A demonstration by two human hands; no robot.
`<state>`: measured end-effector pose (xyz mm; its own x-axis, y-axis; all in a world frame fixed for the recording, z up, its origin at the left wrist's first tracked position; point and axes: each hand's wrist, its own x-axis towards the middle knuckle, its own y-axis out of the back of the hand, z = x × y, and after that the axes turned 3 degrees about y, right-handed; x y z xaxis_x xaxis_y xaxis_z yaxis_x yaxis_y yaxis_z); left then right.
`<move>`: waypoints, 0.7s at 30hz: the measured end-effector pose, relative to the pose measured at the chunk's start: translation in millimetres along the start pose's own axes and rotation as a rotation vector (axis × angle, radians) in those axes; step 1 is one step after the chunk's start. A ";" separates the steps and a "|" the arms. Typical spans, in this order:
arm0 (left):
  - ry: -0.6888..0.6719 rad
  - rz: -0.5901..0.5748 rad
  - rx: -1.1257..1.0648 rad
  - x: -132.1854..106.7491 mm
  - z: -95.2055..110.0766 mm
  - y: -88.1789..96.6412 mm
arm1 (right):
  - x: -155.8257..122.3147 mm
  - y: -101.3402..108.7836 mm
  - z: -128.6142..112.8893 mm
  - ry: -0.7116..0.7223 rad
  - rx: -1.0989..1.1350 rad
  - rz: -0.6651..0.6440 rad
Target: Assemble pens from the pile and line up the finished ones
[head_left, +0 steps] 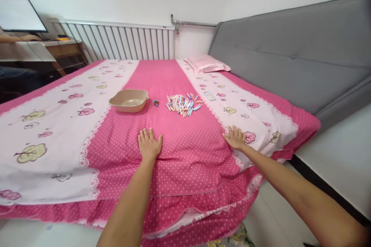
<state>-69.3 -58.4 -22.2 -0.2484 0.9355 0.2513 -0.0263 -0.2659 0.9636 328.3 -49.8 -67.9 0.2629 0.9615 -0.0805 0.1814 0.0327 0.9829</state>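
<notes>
My left hand (149, 144) lies flat on the pink polka-dot bedspread (191, 162), fingers spread, holding nothing. My right hand (235, 137) rests on the bedspread's pale printed strip, also with fingers apart and nothing in it. Beyond my left hand stands a beige plastic basin (129, 100) with a shiny inner floor. Beside the basin sits a small cluster of brown and blue beads or balls (156, 103), too small to name surely. A loose pile of pink, white and blue sticks (184, 105) lies further right. A flat pale-blue packet (210, 96) is to the right of the pile.
A pink pillow (207, 63) lies at the far right of the bed, against the grey padded headboard (290, 58). A radiator (121, 40) lines the back wall. At the far left, another person's hand (31, 38) rests on a desk by a monitor (21, 14).
</notes>
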 end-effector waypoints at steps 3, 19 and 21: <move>-0.006 0.005 0.000 -0.2 -0.2 0.4 | 3.1 -0.4 -2.2 -0.014 -0.001 -0.011; -0.003 0.021 0.027 1.2 0.0 -7.4 | 2.3 6.7 -6.2 -0.031 -0.021 -0.060; -0.001 0.008 0.036 1.0 0.3 -5.2 | 2.2 7.3 -6.3 -0.027 -0.023 -0.061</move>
<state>-69.1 -56.1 -26.9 -0.2478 0.9335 0.2593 0.0103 -0.2651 0.9642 324.3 -45.7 -59.9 0.2775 0.9498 -0.1446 0.1764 0.0976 0.9795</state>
